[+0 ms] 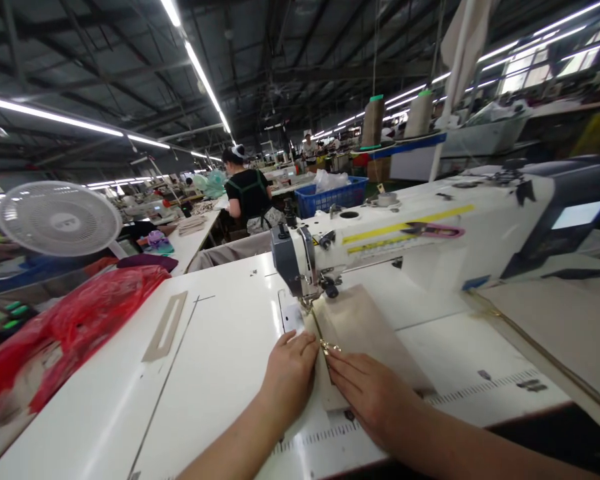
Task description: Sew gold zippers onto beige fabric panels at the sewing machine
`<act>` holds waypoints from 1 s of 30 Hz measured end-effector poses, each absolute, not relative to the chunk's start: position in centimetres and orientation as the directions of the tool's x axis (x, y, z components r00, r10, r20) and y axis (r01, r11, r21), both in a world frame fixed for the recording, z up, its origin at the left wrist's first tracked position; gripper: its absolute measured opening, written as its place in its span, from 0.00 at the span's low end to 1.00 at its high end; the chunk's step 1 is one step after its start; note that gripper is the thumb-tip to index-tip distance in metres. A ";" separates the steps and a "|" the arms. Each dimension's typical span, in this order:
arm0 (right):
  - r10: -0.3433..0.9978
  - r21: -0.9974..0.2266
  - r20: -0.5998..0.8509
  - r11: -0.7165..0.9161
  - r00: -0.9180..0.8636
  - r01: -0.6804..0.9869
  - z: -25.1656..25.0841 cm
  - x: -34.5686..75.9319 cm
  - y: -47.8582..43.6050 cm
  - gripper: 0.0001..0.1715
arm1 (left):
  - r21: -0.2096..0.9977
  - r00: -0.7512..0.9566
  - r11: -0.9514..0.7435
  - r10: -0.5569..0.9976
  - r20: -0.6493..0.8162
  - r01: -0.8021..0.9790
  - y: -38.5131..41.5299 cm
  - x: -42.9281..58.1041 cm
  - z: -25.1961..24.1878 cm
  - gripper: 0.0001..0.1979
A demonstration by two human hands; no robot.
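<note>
Your left hand (291, 370), in the lower middle of the frame, is bare, with slim fingers (299, 341) ending in rounded tips. Behind it your left wrist (267, 407) is bare too, smooth in outline, and your left forearm (233, 443) widens evenly until the bottom edge cuts it off. Your right hand (377, 397), just right of the bottom centre, is likewise bare; its fingers look long and tapered, its back broad and gently rounded. Your right forearm (475, 447) is uncovered all the way to where the bottom edge crops it, a long, thick shape towards the lower right corner. Your fingernails are too small to make out clearly.
</note>
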State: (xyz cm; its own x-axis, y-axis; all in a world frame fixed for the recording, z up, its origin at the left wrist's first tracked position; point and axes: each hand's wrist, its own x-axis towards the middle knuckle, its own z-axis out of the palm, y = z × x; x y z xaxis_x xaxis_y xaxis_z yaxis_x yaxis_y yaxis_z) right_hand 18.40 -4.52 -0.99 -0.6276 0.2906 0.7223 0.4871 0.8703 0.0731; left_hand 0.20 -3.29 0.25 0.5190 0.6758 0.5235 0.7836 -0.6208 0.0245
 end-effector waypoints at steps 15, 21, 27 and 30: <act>0.335 0.012 0.718 0.870 -0.610 0.493 -1.7 18.4 -3.9 0.19 | 0.046 0.487 -0.617 0.662 0.570 0.785 -2.6 1.1 0.3 0.12; 0.347 -0.020 0.695 0.885 -0.629 0.465 -1.5 18.4 -2.8 0.19 | 0.067 0.476 -0.599 0.694 0.540 0.798 -1.6 1.0 0.2 0.13; 0.357 -0.031 0.699 0.881 -0.619 0.473 -1.3 18.0 -1.2 0.17 | 0.084 0.458 -0.568 0.734 0.502 0.819 -0.4 0.6 0.1 0.16; 0.364 -0.043 0.683 0.885 -0.633 0.463 -1.2 17.8 -0.2 0.18 | 0.124 0.444 -0.555 0.763 0.470 0.823 0.3 0.4 0.1 0.15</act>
State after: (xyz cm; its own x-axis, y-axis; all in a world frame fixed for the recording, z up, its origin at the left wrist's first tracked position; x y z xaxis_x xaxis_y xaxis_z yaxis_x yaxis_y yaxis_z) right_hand 17.79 -0.19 -1.17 -0.6328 0.3639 0.6834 0.4631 0.8853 -0.0426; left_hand 0.39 0.29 0.14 0.4435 0.7633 0.4698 0.8228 -0.5546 0.1242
